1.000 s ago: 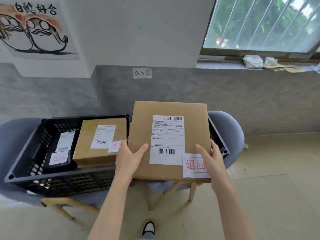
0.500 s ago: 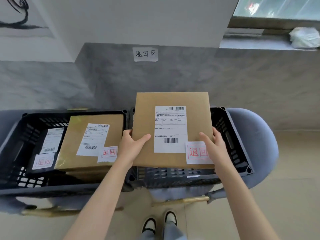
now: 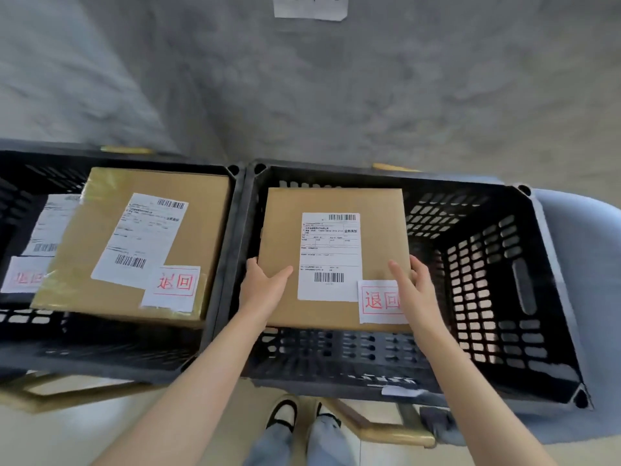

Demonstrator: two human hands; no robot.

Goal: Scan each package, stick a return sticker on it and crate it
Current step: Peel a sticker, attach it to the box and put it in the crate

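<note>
Grip first: your left hand (image 3: 265, 290) and right hand (image 3: 416, 294) each pinch a near corner of the package (image 3: 336, 250), thumbs on top, the other fingers tucked under its edges and mostly hidden. It sits low inside the right crate (image 3: 497, 351), close to the wall beside your left hand; whether it touches the floor I cannot tell. Release unevenly and it could snag that wall or trap your fingers. Your right thumb overlaps the return sticker (image 3: 378, 302) and may lift it. Beyond your hands, the wall notice (image 3: 309, 6) is cut off.

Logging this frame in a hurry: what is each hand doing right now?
left hand: grips the cardboard package at its left edge, thumb on top.
right hand: grips the package's right edge, beside the return sticker.
</note>
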